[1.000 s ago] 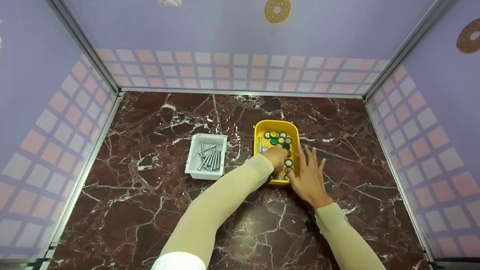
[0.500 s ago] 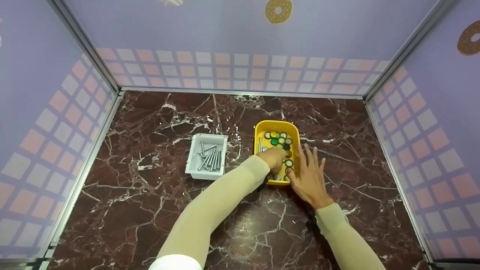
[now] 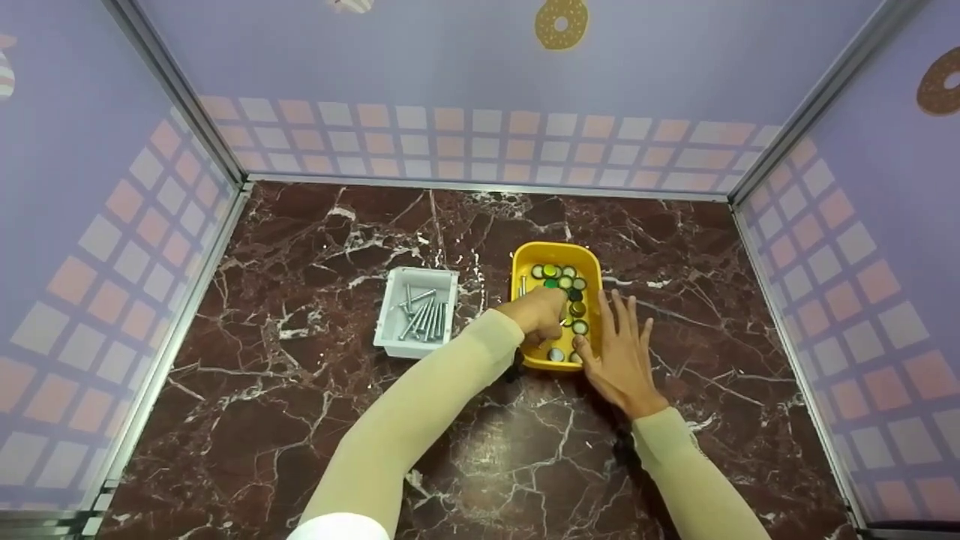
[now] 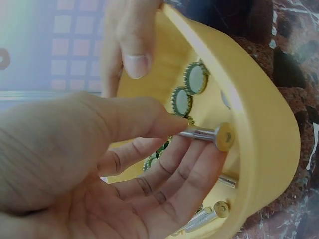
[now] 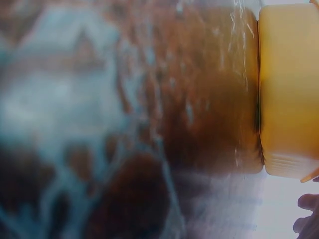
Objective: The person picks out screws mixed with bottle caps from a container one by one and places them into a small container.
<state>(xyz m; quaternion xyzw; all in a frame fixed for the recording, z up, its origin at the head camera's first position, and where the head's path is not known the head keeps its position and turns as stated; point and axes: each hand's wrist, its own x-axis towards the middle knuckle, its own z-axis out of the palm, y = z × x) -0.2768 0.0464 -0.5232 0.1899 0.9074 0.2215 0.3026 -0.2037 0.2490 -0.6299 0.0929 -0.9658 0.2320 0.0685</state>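
Observation:
My left hand (image 3: 537, 312) is over the left part of a yellow bin (image 3: 556, 255). In the left wrist view its thumb and fingers pinch a metal bolt (image 4: 200, 133) with a round socket head, near the bin's wall. Several bottle caps (image 4: 195, 77) and more bolts (image 4: 214, 210) lie inside, partly hidden by the hand. My right hand (image 3: 621, 360) rests at the right rim, fingers spread outside and thumb over the inside. The right wrist view shows the bin's outer side and some fingertips (image 5: 310, 215).
Left of the yellow bin stands a white bin (image 3: 384, 330) holding several bolts (image 3: 427, 319). Both sit on a dark red marbled surface (image 3: 285, 420). Lilac panels (image 3: 450, 60) with metal edges close off the back and both sides.
My left hand has shifted left inside the yellow bin, and a bolt's end now shows by its fingers. My right hand stays at the rim. The white bin has not moved.

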